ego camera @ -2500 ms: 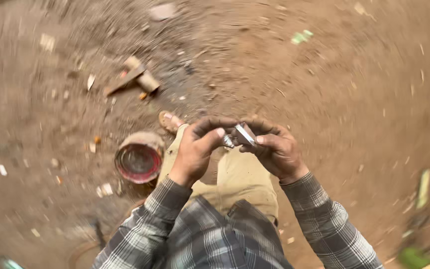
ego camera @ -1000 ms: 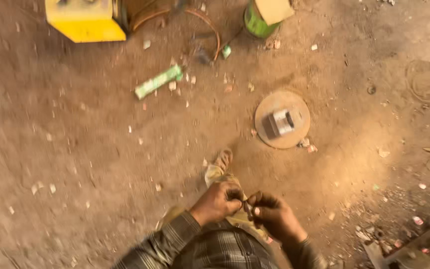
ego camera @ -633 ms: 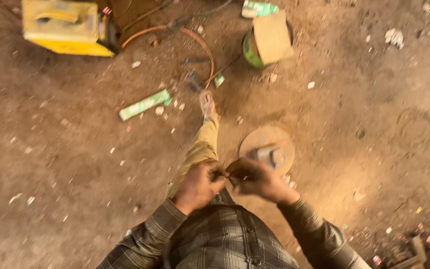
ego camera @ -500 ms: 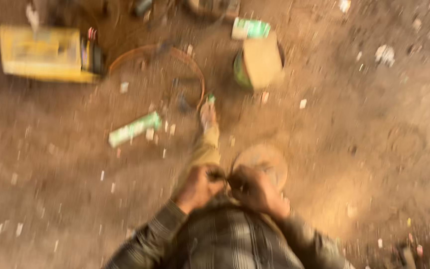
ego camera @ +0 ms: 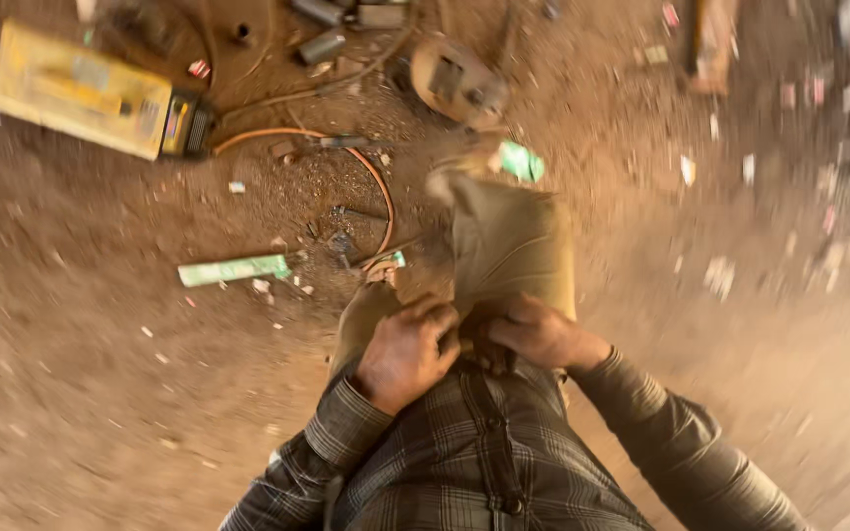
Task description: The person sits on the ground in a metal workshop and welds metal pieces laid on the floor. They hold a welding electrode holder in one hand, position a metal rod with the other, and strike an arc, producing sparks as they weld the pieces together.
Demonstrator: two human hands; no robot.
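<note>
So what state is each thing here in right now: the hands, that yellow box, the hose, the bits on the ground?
Left hand: curled shut at the waist, its contents hidden.
Right hand: closed, pressed next to the left.
Yellow box: lying flat on the dirt.
Orange hose: curved loosely across the ground.
Green packet: lying flat, by itself.
Round metal disc: flat on the ground, blurred.
Raised knee: bent, lifted forward.

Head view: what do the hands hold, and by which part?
It cannot be told. The left hand and right hand meet at the waist, fingers curled together over something dark that they hide, and the picture is blurred.
</note>
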